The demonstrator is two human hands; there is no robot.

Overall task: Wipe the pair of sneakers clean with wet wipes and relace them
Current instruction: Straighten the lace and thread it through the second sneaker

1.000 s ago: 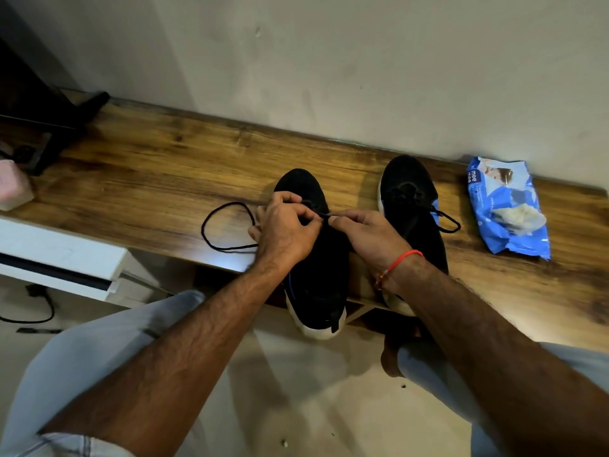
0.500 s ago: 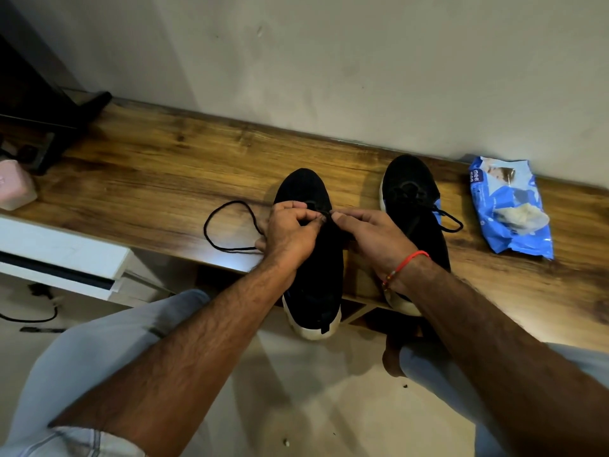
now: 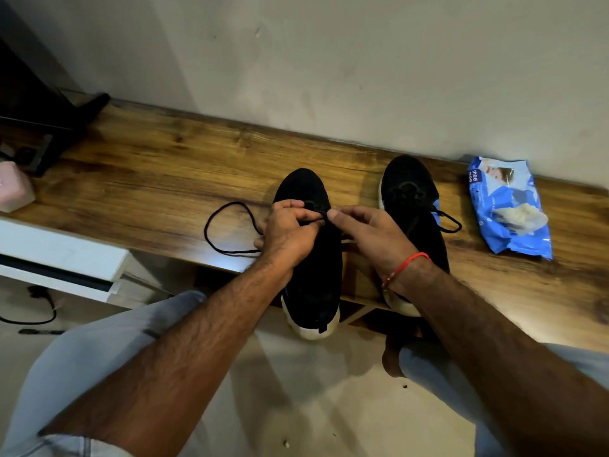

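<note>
Two black sneakers with white soles lie toes-to-wall on a wooden bench (image 3: 158,179). The left sneaker (image 3: 309,278) overhangs the front edge. My left hand (image 3: 288,230) and my right hand (image 3: 369,230) meet over its eyelets, each pinching the black shoelace (image 3: 224,225), whose free end loops out to the left on the wood. The right sneaker (image 3: 412,206) is laced, with its lace ends trailing right. A blue wet-wipes pack (image 3: 509,209) lies at the right with a white wipe sticking out.
A wall runs close behind the bench. A pink block (image 3: 14,186) and dark items (image 3: 46,133) sit at the far left. A white unit (image 3: 62,255) stands below left, with a cable on the floor. My knees are in front of the bench.
The hands have stayed over the left sneaker's eyelets, fingers working the lace slightly. The lace loop on the left has barely shifted.
</note>
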